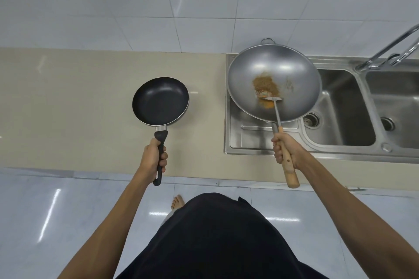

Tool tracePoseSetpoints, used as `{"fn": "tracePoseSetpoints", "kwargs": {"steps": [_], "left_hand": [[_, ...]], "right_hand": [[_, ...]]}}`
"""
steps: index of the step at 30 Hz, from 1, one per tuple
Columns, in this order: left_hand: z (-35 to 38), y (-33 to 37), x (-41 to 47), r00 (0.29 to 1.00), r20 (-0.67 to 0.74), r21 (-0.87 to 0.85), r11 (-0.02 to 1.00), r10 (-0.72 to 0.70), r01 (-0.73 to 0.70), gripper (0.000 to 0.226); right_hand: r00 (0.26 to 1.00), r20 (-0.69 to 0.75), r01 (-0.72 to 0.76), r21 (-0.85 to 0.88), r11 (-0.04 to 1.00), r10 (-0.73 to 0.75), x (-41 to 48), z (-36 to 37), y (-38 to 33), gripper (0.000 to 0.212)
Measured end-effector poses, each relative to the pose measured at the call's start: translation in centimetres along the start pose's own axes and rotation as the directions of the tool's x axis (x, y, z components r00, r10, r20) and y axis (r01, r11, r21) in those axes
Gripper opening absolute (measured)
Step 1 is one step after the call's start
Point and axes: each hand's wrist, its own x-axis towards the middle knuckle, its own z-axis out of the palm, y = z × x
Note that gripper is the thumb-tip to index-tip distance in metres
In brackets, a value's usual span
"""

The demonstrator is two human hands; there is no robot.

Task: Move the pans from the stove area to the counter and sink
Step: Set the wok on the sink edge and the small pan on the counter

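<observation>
- Bottom centre of frame: dark clothing (217, 238) of the person; a bare foot (178, 202) shows on the glossy tiled floor (45, 210) just above it.
- Left hand (153, 159), lower centre-left: clenched round the black handle of the black frying pan (160, 101).
- Frying pan sits over the beige counter (68, 108), centre-left; bowl looks bare. Cannot tell whether it touches the counter or hangs just above.
- Right hand (286, 151), lower centre-right: fist wrapped round the wooden handle of the wok (274, 82).
- Wok, grey metal, right of centre, over the left edge of the steel sink (344, 108) and its drainboard; brown residue in its middle.
- A metal spatula (273, 103) lies in the wok, blade by the residue, shaft running toward the right hand.
- Upper right: tap (390, 50) above the double basins.
- Top of frame: white tiled wall (158, 2).
</observation>
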Motion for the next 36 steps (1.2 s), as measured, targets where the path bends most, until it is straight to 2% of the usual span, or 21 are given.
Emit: {"fn": "tracePoseSetpoints", "kwargs": {"steps": [20,30,36], "left_hand": [[2.2,-2.5,-1.4,0.999,-0.023,-0.034,0.999,-0.034,0.033,0.031],[2.4,-4.1,-2.3,0.999,-0.033,-0.051,0.998,-0.037,0.036,0.031],[3.5,-5.1,-3.0,0.998,-0.038,-0.077,0.996,-0.048,0.045,0.031]], "right_hand": [[0.998,0.030,-0.048,-0.089,0.995,0.051,0.8,-0.2,2.5,0.017],[0.999,-0.050,0.009,-0.159,0.987,-0.017,0.5,0.2,3.5,0.017],[0.990,-0.087,0.083,-0.273,0.958,-0.110,0.1,-0.1,4.1,0.027]]}}
